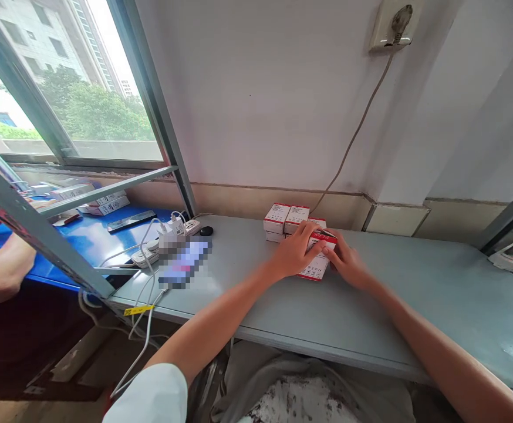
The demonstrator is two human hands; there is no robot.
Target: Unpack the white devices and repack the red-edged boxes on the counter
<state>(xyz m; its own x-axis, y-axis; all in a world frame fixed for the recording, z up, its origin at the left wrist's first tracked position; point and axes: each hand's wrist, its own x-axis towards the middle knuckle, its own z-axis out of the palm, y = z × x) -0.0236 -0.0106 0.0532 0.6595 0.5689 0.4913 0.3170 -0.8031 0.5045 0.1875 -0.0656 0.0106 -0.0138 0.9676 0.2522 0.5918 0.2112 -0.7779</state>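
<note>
A small white box with red edges (316, 264) lies on the grey table (415, 299), held between both hands. My left hand (295, 251) wraps over its left side and top, fingers curled on it. My right hand (348, 263) presses against its right side. Just behind it, several matching white-and-red boxes (285, 218) are stacked in a short row by the wall.
A phone with a blurred screen (183, 263) lies left on the table beside a power strip with chargers and white cables (159, 247). A small black object (206, 231) sits near them. Another person's arm (1, 273) rests by a blue table (84, 235) at far left.
</note>
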